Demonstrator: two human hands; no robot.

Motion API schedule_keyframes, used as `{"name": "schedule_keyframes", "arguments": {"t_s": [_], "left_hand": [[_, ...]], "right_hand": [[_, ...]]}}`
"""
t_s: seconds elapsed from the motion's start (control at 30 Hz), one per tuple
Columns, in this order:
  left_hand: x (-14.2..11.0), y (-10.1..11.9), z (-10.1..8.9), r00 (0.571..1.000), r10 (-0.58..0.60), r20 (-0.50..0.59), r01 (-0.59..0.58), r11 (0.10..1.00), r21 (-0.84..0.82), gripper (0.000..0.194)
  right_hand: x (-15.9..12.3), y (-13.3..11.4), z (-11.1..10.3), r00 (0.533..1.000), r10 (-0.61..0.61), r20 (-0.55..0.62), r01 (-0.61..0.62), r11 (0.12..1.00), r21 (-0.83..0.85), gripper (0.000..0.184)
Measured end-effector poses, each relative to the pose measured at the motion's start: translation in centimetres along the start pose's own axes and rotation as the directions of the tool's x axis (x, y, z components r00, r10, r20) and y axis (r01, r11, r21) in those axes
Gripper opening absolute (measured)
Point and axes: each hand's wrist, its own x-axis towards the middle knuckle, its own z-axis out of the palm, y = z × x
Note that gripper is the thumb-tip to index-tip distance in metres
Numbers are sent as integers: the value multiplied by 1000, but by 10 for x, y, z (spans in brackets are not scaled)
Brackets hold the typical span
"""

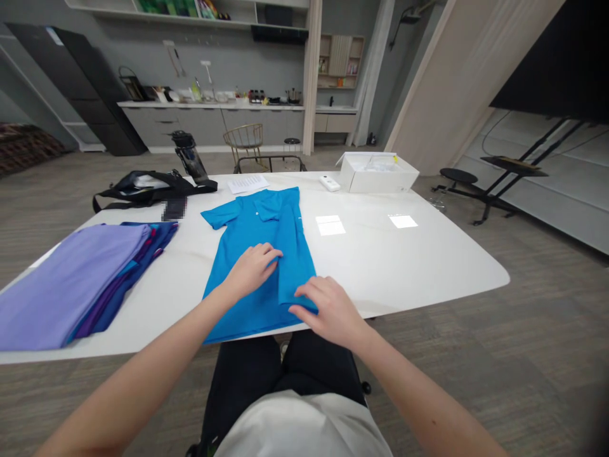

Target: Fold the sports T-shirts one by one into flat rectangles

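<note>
A blue polo shirt [247, 254] lies on the white table in front of me, its collar toward the far side. Its right side is folded inward over the body, while the left sleeve sticks out flat. My left hand [254, 266] rests on the middle of the shirt by the fold's edge, fingers loosely bent and nothing gripped. At the lower right corner of the folded flap, my right hand [330, 311] touches the cloth, with a gap showing between thumb and fingers.
A stack of folded clothes [80, 273], lavender on top, lies at the left. Behind are a black bag [147, 190], a dark bottle [190, 155], a paper sheet [248, 183], a white remote-like device [330, 183] and a white box [378, 174]. The table [419, 266] has a rounded right corner.
</note>
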Motion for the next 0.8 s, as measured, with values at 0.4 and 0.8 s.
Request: {"name": "schedule_keyframes", "arguments": {"t_s": [0.4,0.8], "left_hand": [[-86,47,10,958,85,274,-37,984,-175,26],[-92,67,32,957,-289,11,249,802,-543,22]], "right_hand": [[-54,56,46,976,127,179,-112,989,-92,18],[-56,53,54,978,174,116,-150,971,-185,33]]}}
